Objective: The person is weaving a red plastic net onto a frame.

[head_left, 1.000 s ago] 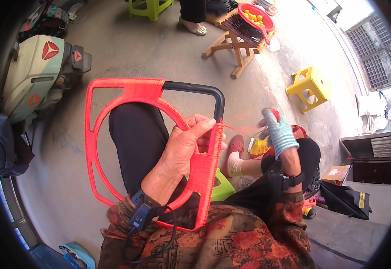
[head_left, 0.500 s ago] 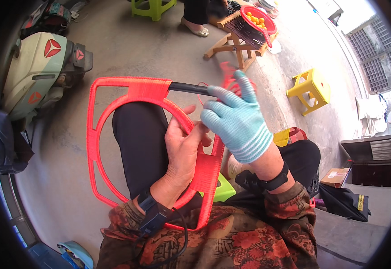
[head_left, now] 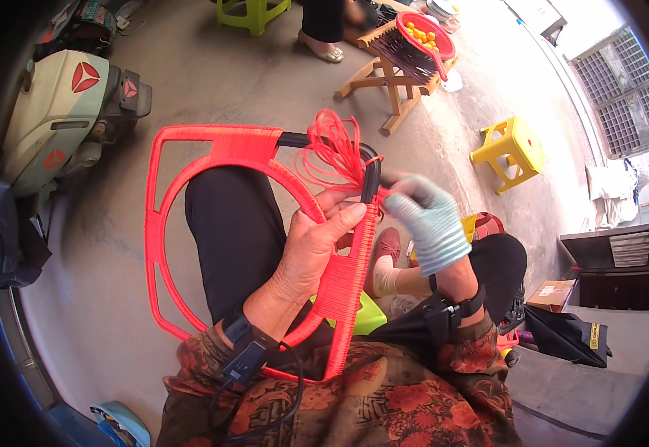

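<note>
A square frame with a ring inside it (head_left: 347, 276), mostly wrapped in red cord, rests across my lap. Its far right corner shows bare black tube (head_left: 371, 170). My bare left hand (head_left: 306, 249) is closed round the frame's right side, thumb on top just below the bare corner. A loose bundle of red cord (head_left: 335, 149) hangs over that corner, with strands round the tube. Just right of the corner is my right hand (head_left: 425, 220), in a pale blue striped glove with bare fingertips showing. Its fingers are pinched together on the red cord, slightly blurred.
A scooter (head_left: 56, 119) stands at the left. Ahead are a green stool (head_left: 253, 15), a person's shoe (head_left: 330, 54) and a wooden folding stool (head_left: 391, 82) bearing a red basket (head_left: 443, 48) of orange fruit. A yellow stool (head_left: 514, 153) stands to the right. Another person's leg (head_left: 406, 281) is beside my knee.
My right hand has come down and right, from above the top bar to beside the corner. The cord bundle has shifted left and now drapes over the corner. My left thumb has moved onto the right side.
</note>
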The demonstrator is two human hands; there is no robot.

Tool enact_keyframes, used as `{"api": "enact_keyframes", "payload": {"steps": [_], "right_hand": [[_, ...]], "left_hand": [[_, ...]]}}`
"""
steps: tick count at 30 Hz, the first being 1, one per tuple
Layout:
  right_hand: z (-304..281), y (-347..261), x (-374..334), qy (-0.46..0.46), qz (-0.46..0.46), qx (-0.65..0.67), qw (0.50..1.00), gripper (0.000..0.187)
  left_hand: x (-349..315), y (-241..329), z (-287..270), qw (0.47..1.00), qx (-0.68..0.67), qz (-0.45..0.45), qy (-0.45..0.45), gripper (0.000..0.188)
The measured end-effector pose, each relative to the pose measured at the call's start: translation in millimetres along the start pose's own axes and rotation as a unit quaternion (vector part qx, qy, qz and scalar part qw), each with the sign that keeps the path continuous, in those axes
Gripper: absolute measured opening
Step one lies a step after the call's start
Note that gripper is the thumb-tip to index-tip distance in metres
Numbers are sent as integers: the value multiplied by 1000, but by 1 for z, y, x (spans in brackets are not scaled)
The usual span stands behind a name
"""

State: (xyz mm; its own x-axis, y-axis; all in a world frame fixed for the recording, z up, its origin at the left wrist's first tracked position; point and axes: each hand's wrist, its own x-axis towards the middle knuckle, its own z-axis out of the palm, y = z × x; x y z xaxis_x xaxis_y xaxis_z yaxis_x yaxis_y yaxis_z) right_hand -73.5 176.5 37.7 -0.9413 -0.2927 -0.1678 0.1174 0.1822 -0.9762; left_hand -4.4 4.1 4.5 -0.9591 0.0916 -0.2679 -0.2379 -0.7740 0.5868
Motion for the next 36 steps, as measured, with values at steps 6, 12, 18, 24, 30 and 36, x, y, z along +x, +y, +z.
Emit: {"api": "enact_keyframes", "payload": {"steps": [6, 12, 18, 24, 30, 36], "right_hand": [[-48, -21, -27, -56, -124, 446, 885, 22], [-109, -11, -37, -182, -47, 407, 894, 31], [-73, 25, -18, -3, 15, 254, 967, 47], [4, 18, 10, -95, 132, 317, 934, 39], [-41, 11, -11, -185, 204, -135, 952, 26], [-68, 16, -17, -51, 112, -217, 968, 20]], "left_hand": [[1, -2, -4, 1000, 15, 0, 24, 42], [0, 0, -5, 1000, 19, -3, 19, 47], [-1, 0, 2, 1000, 18, -10, 20, 47], [-2, 1, 2, 999, 27, 0, 30, 44], [-2, 4, -4, 999, 41, 13, 32, 39], [-2, 1, -4, 999, 27, 1, 30, 28]]}}
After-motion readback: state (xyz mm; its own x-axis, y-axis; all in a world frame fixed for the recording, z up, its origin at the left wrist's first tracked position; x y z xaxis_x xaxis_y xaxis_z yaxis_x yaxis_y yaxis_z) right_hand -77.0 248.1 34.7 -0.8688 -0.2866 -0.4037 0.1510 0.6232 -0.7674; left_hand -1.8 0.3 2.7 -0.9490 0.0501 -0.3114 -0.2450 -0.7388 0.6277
